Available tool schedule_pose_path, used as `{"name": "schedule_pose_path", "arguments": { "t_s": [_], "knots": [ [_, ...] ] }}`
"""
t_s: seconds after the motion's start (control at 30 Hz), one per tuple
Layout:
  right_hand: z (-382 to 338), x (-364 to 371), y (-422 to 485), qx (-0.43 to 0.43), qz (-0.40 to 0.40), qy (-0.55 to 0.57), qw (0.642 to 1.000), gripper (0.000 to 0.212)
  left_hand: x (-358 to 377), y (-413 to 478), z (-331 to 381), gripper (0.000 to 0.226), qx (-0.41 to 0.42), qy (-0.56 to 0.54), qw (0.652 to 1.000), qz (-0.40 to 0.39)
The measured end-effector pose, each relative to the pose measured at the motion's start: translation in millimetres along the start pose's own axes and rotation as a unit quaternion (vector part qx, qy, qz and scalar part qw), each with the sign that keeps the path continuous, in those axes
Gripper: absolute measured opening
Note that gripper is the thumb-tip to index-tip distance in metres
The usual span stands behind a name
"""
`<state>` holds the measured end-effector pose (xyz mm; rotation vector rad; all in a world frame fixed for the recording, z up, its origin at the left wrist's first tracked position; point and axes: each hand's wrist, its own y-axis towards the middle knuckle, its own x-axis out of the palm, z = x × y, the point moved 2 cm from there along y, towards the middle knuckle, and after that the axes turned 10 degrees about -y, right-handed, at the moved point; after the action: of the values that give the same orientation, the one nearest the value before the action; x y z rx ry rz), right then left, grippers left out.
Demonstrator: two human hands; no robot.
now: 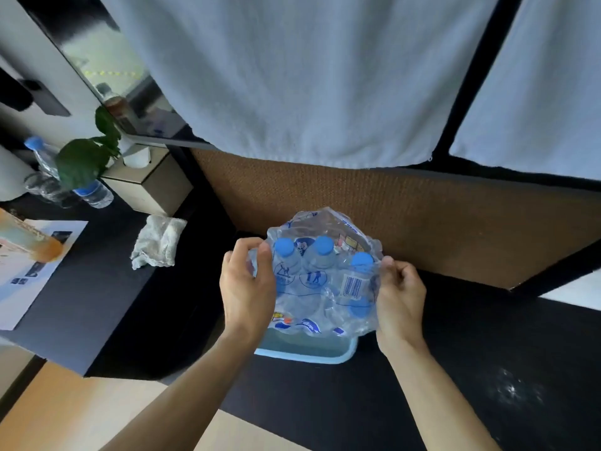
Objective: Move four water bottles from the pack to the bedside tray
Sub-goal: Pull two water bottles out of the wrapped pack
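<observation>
Head view: gripping a clear shrink-wrapped pack of blue-capped plastic water bottles (322, 275) from both sides, left hand (247, 288) clenched on the film at the left edge, right hand (398, 297) pinching the film at the right. Sitting over a pale blue plastic bin (305, 351) on a black countertop (97, 304), against a brown woven panel (422, 222); bottles not yet pulled out.

Risking, by the look of it: thin film tearing suddenly w/ bottles spilling into the bin or rolling off the counter; caps snagging on wrap during pulling.

Crowding the left: crumpled white cloth (159, 242), printed paper sheet (32, 271), green leafy plant (87, 157), loose clear water bottle w/ blue cap (45, 157) near it, beige tissue box (153, 187). Hanging above: white towels (309, 76). Not showing any bedside tray, so route unclear.
</observation>
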<state>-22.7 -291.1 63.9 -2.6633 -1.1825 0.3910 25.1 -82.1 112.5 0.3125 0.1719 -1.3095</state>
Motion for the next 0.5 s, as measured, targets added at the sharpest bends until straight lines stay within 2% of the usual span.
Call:
{"name": "schedule_pose_path", "arguments": {
  "t_s": [0.1, 0.2, 0.5],
  "knots": [
    [-23, -50, 7, -0.029, 0.016, 0.017, 0.999, 0.024, 22, -17, 37, 0.01, 0.03, -0.026, 0.999, -0.013],
    [-27, -103, 22, -0.032, 0.026, 0.008, 0.999, 0.026, 58, -43, 52, 0.01, 0.019, -0.056, 0.998, -0.039],
    [58, -240, 73, 0.037, 0.094, -0.065, 0.993, 0.022, 191, -132, -3, 0.011, -0.063, -0.067, 0.985, -0.143]
  ]
}}
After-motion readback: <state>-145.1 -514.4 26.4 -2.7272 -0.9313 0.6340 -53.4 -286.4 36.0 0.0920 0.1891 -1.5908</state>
